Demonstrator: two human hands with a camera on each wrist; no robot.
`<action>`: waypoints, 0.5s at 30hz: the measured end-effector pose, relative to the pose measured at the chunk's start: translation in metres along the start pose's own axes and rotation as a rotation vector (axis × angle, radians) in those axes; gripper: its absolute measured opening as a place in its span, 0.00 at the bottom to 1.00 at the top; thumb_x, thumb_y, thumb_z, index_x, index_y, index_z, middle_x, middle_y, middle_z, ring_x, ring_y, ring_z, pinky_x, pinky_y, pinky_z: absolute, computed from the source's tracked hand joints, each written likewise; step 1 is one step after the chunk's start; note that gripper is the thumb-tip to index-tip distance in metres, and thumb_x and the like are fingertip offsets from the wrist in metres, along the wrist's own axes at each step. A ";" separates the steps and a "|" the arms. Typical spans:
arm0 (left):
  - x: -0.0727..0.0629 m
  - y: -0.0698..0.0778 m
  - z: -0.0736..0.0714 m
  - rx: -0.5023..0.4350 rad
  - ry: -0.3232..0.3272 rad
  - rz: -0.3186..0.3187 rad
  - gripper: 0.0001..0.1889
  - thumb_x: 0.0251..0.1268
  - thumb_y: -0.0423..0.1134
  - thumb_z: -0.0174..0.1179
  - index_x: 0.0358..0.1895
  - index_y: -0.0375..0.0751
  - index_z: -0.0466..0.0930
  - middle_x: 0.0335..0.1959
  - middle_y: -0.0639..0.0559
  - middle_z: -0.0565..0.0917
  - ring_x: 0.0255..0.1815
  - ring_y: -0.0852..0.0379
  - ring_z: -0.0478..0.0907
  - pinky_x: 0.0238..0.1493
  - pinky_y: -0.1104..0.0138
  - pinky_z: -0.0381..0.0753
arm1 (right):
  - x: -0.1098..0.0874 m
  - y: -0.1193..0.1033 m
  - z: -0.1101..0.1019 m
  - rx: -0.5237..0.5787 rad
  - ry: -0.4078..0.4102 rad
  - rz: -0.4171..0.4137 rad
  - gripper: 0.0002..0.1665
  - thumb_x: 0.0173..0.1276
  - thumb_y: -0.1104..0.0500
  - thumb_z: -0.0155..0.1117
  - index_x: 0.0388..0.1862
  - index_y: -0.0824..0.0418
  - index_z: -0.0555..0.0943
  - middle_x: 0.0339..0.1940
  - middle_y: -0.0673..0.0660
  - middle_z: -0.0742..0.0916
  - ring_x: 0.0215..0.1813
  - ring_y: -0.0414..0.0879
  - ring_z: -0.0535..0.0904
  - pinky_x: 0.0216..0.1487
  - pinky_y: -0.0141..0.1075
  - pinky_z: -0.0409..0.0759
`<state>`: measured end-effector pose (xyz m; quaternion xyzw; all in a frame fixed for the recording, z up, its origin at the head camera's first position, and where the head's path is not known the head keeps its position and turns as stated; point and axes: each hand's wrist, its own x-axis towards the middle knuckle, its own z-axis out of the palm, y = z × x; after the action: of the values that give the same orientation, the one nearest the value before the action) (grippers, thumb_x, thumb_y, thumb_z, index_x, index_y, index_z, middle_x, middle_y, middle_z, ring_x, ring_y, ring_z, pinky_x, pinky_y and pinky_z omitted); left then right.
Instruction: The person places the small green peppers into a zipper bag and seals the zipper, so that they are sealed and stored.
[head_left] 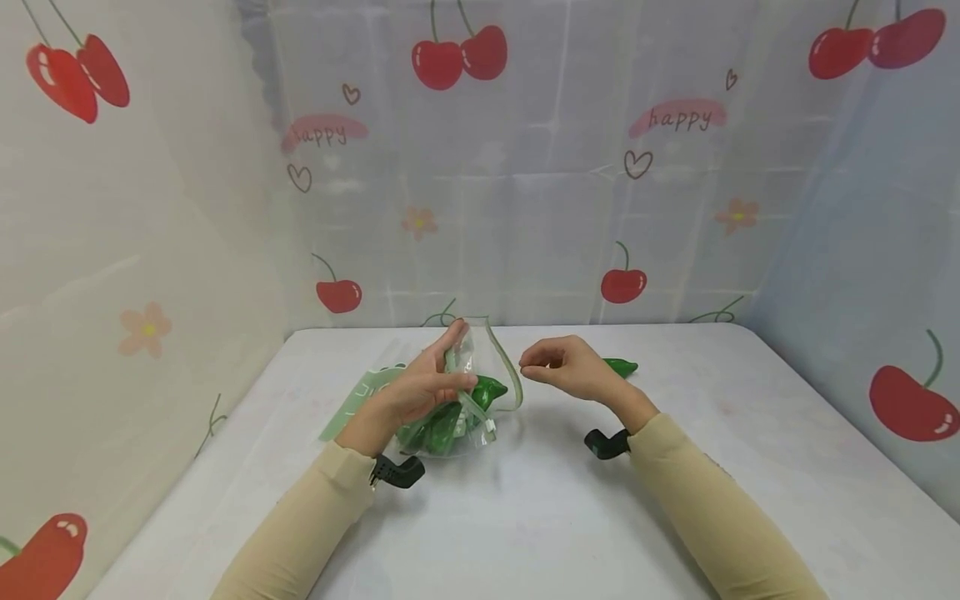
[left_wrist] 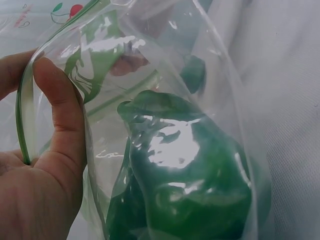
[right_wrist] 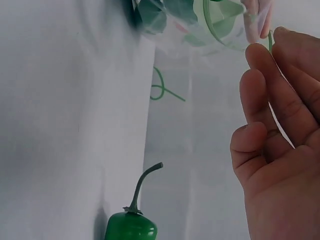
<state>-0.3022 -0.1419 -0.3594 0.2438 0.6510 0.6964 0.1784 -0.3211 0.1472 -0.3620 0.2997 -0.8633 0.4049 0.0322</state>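
Note:
My left hand (head_left: 420, 387) grips one side of the mouth of a clear zip bag (left_wrist: 235, 90) with green zip strips, spreading the mouth apart. Glossy green peppers (left_wrist: 195, 200) lie inside the bag, several dark shapes pressed against its lower part. Toward the bag's right-hand zip strip (head_left: 502, 354) reaches my right hand (head_left: 570, 367), fingers bent and thumb near the fingertips, with nothing seen between them. One more green pepper (right_wrist: 131, 227), with a curved stem, lies on the table beyond the right hand, partly hidden by it in the head view.
A white table (head_left: 525, 517) carries everything. Behind it and at both sides hang pale sheets printed with cherries. A flat green printed part of the bag (head_left: 352, 404) lies left of the left hand. Dark wrist camera mounts (head_left: 401, 472) sit below both wrists.

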 end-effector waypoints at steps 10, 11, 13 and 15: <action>-0.001 -0.001 -0.002 -0.011 -0.002 0.006 0.55 0.66 0.27 0.62 0.86 0.57 0.33 0.87 0.63 0.34 0.42 0.61 0.79 0.41 0.69 0.85 | 0.003 0.016 -0.018 0.003 -0.043 0.068 0.10 0.69 0.54 0.74 0.47 0.52 0.88 0.45 0.49 0.90 0.51 0.46 0.84 0.57 0.44 0.81; -0.001 -0.001 -0.001 -0.012 -0.004 0.007 0.56 0.66 0.27 0.62 0.86 0.57 0.32 0.87 0.63 0.34 0.43 0.60 0.79 0.41 0.69 0.85 | 0.003 0.018 -0.020 0.004 -0.047 0.074 0.10 0.68 0.54 0.74 0.48 0.52 0.88 0.46 0.49 0.91 0.51 0.47 0.84 0.57 0.44 0.81; -0.001 0.000 -0.001 -0.010 -0.007 0.005 0.55 0.67 0.27 0.63 0.86 0.58 0.33 0.87 0.63 0.33 0.44 0.60 0.79 0.41 0.69 0.85 | 0.002 0.022 -0.023 0.001 -0.050 0.085 0.11 0.67 0.53 0.75 0.48 0.50 0.88 0.46 0.49 0.91 0.52 0.46 0.84 0.58 0.44 0.81; -0.001 0.000 0.000 -0.008 -0.010 0.004 0.56 0.66 0.27 0.63 0.86 0.57 0.33 0.87 0.62 0.33 0.45 0.59 0.78 0.42 0.69 0.85 | 0.000 0.027 -0.026 0.005 -0.051 0.099 0.12 0.67 0.53 0.75 0.48 0.50 0.88 0.47 0.50 0.91 0.53 0.46 0.84 0.61 0.46 0.80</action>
<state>-0.3018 -0.1426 -0.3590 0.2479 0.6467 0.6982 0.1813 -0.3409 0.1792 -0.3625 0.2671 -0.8765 0.4003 -0.0106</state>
